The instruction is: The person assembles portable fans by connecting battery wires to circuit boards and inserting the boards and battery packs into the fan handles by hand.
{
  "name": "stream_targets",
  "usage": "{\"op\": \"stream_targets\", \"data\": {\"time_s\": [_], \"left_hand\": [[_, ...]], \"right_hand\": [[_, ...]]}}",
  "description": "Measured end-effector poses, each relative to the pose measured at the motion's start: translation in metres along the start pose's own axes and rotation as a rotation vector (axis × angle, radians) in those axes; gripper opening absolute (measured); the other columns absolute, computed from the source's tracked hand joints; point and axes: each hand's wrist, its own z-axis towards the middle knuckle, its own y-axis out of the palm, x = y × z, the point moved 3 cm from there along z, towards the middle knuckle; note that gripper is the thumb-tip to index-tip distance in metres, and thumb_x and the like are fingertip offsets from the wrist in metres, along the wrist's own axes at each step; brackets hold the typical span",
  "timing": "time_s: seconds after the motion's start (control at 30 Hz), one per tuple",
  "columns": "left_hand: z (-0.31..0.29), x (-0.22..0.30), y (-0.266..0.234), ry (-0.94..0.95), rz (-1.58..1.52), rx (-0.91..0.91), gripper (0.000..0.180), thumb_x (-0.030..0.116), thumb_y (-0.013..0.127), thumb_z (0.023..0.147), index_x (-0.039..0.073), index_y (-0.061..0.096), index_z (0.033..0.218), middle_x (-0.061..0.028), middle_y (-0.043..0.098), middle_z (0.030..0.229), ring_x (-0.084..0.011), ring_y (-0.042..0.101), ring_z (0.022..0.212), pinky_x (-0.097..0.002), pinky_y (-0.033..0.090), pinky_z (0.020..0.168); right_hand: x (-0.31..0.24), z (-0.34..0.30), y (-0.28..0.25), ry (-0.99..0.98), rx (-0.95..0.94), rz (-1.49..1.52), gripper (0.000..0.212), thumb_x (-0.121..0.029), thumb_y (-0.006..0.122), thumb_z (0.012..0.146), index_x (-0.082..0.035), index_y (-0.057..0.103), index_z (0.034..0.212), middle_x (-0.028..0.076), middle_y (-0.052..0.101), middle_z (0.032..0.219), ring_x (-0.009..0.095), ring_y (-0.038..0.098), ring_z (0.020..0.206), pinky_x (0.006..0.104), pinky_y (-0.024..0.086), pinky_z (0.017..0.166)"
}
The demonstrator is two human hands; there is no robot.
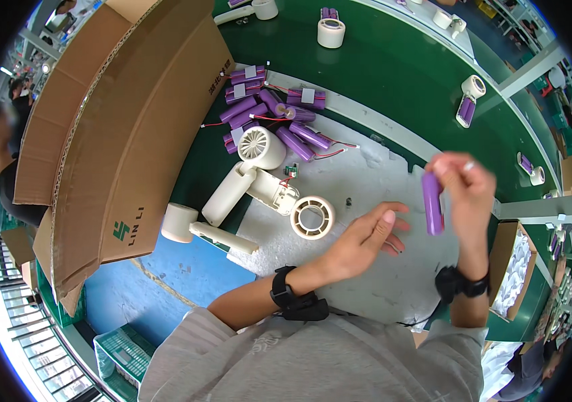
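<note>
Over the right part of the grey foam sheet (393, 181), my right hand (465, 184) pinches a purple battery pack (432, 208) by its upper end, and the pack hangs upright. My left hand (365, 240) is apart from it, fingers spread, holding nothing. Nearest to my left hand lies a white fan housing (312, 217) with a round ring end, its open handle showing inside. A small green circuit board (291, 171) with red wires sits beside that handle. Another white fan (262, 147) with a grille stands behind, near a pile of purple battery packs (296, 137) with red wires.
A large cardboard box (145, 127) rises at the left. Another white fan piece (180, 222) lies by the bench edge. Across the green conveyor (393, 74) stand white fan parts with purple packs (466, 110). At the right is a carton (514, 268) of white pieces.
</note>
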Motion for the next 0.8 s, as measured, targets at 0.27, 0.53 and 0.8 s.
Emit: {"op": "stream_targets", "data": {"time_s": [0.27,0.53,0.8], "left_hand": [[0.004,-0.011,0.001,-0.101,0.146,-0.164,0.049,0.032,0.047,0.102,0.000,0.038,0.138,-0.0080,0.060,0.097,-0.0145,0.064,0.078,-0.0268,0.053,0.070],[0.000,-0.003,0.001,0.278,0.434,-0.022,0.054,0.031,0.039,0.105,0.001,0.027,0.147,-0.0184,0.052,0.125,-0.0271,0.057,0.110,-0.0375,0.047,0.091],[0.000,0.005,0.004,0.279,0.666,-0.110,0.055,0.028,0.039,0.104,0.001,0.023,0.149,-0.0237,0.050,0.124,-0.0416,0.054,0.109,-0.0419,0.044,0.094]], "right_hand": [[0.055,-0.068,0.029,0.077,0.256,0.176,0.005,-0.003,0.064,0.090,0.001,0.066,0.089,0.002,0.065,0.079,0.008,0.059,0.068,0.0225,0.047,0.059],[0.082,-0.084,0.016,-0.123,-0.251,-0.137,0.008,-0.005,0.060,0.090,0.000,0.059,0.084,0.005,0.056,0.068,0.016,0.051,0.057,0.0296,0.039,0.052],[0.085,-0.099,0.018,-0.181,-0.302,-0.298,0.010,-0.009,0.063,0.088,-0.004,0.060,0.097,0.008,0.061,0.089,0.028,0.051,0.075,0.0377,0.041,0.074]]}}
